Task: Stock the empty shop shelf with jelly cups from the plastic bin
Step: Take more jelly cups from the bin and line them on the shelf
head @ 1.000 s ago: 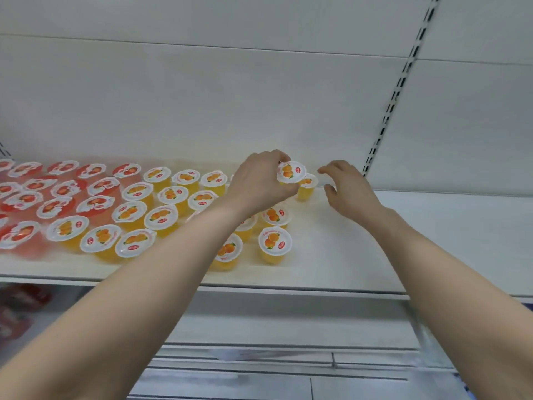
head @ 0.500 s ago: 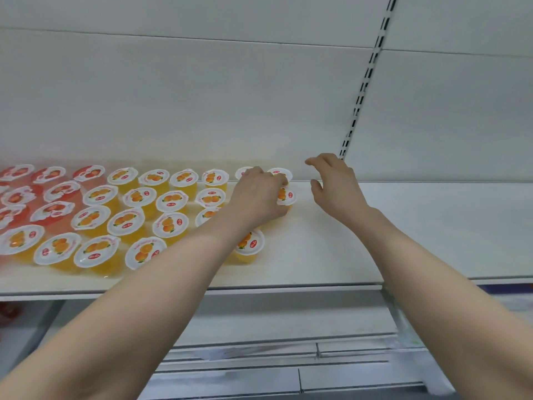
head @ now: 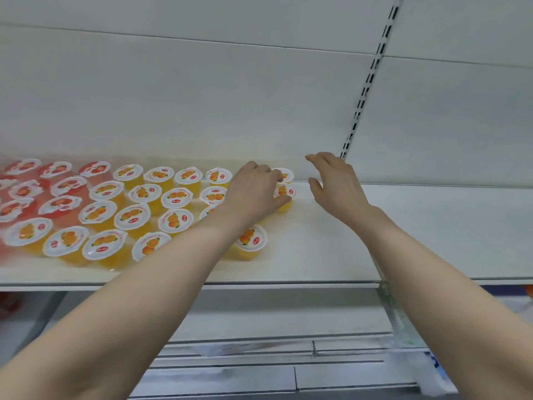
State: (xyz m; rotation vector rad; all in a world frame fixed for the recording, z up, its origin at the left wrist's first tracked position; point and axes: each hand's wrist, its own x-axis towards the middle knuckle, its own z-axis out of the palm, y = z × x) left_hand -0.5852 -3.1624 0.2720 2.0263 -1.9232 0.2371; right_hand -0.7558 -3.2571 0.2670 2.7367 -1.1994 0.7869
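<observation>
Nearest, below the shelf, grey rails of a lower tier are seen, and two bare forearms are stretched up over the shelf's front lip. On the shelf's left half, orange jelly cups are set upright in close rows, lids up, and at the shelf's far left end red jelly cups are ranged beside them in the same way. Near the shelf's front, at the right end of the orange rows, one front cup is stood slightly apart, partly hidden by the left forearm. Further in, about mid-shelf, an end cup is gripped by the left hand: the fingers are curled over its lid and the thumb is laid against its side. Just right of it, above bare shelf, the right hand is held open with fingers loosely spread, and nothing is held in it. At the shelf's back edge, a rear cup is stood just behind the end cup. Behind the shelf, a white back panel is seen, and a slotted upright is fixed at the shelf's rear, above the right hand.
</observation>
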